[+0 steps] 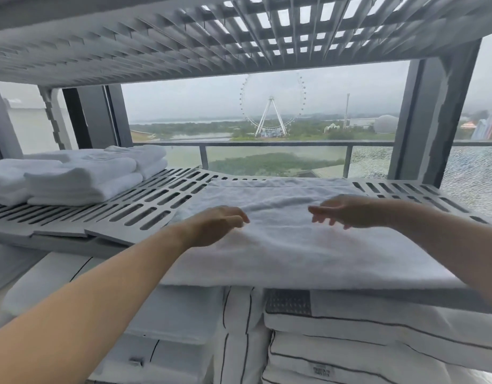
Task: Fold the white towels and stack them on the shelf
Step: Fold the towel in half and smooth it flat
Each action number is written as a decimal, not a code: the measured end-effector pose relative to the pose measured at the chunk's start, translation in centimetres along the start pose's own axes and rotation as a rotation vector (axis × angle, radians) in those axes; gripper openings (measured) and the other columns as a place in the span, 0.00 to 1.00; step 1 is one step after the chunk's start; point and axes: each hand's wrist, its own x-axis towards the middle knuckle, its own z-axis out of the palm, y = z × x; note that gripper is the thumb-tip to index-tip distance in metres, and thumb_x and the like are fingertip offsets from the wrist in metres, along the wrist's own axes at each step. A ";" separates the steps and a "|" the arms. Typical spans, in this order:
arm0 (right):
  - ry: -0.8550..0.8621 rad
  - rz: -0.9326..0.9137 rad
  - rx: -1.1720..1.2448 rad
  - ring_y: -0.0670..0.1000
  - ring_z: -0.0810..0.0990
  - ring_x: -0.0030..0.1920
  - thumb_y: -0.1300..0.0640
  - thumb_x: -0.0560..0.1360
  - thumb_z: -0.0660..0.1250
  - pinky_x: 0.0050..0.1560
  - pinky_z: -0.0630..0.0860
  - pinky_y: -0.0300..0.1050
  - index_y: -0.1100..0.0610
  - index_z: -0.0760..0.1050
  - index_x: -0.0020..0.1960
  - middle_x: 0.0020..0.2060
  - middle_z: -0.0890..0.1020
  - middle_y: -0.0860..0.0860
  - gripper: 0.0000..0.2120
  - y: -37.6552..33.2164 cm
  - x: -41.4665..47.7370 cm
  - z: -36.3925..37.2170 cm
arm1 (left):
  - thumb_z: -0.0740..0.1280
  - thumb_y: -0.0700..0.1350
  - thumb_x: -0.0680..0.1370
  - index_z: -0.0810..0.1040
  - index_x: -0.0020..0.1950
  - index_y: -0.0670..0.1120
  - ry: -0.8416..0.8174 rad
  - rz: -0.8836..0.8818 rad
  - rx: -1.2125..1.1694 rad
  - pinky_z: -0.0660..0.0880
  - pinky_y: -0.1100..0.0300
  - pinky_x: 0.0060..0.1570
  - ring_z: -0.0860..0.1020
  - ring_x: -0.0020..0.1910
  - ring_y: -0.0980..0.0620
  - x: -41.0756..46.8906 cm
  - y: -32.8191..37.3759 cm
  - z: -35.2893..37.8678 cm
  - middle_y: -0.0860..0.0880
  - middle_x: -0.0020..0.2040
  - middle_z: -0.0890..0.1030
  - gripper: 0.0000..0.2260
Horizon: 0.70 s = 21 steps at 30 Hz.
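Head view: white towel spread flat on slatted grey shelf, its near edge overhanging the front.
Left hand: grip released, fingers loosely bent, low over towel's left part.
Right hand: grip released, fingers relaxed, over towel's right part; contact unclear.
Folded towels: stacked at shelf's left end, well apart from hands.
Below shelf: piped pillows.

Soft overcast daylight enters through the large glass window at 12 o'clock. Shadows faint. Wide-angle bending at edges; slight overall softness.
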 end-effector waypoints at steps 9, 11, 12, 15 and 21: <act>0.116 0.040 -0.175 0.48 0.53 0.74 0.35 0.75 0.51 0.72 0.48 0.59 0.43 0.58 0.72 0.74 0.55 0.43 0.27 5.1 11.9 3.6 | 0.46 0.70 0.74 0.46 0.73 0.64 -0.124 -0.104 0.510 0.42 0.32 0.67 0.43 0.75 0.46 12.4 -1.9 3.3 0.54 0.77 0.43 0.29; 0.097 0.100 -0.222 0.46 0.46 0.74 0.32 0.74 0.47 0.70 0.41 0.65 0.39 0.52 0.72 0.75 0.49 0.41 0.28 6.7 13.9 3.6 | 0.45 0.71 0.73 0.44 0.72 0.66 -0.133 -0.088 0.528 0.41 0.29 0.66 0.42 0.75 0.45 14.8 -2.6 3.0 0.55 0.77 0.42 0.30; 0.099 0.121 -0.234 0.46 0.44 0.74 0.31 0.73 0.46 0.69 0.40 0.66 0.37 0.51 0.72 0.75 0.48 0.40 0.29 7.4 14.8 3.4 | 0.45 0.72 0.72 0.44 0.72 0.67 -0.131 -0.074 0.533 0.41 0.29 0.66 0.42 0.75 0.46 16.0 -2.9 2.9 0.55 0.77 0.41 0.29; 0.101 0.176 -0.242 0.47 0.42 0.74 0.30 0.72 0.45 0.67 0.39 0.68 0.36 0.49 0.72 0.75 0.46 0.40 0.29 8.9 17.5 2.4 | 0.45 0.71 0.73 0.44 0.72 0.67 -0.112 -0.044 0.556 0.41 0.30 0.66 0.43 0.75 0.46 19.6 -3.7 2.6 0.55 0.77 0.42 0.29; 0.106 0.252 -0.239 0.49 0.41 0.74 0.30 0.72 0.45 0.66 0.39 0.70 0.36 0.47 0.72 0.75 0.45 0.41 0.29 10.8 21.7 1.3 | 0.47 0.70 0.74 0.47 0.71 0.69 -0.034 0.002 0.502 0.41 0.34 0.68 0.46 0.75 0.49 25.3 -5.3 2.1 0.56 0.77 0.47 0.26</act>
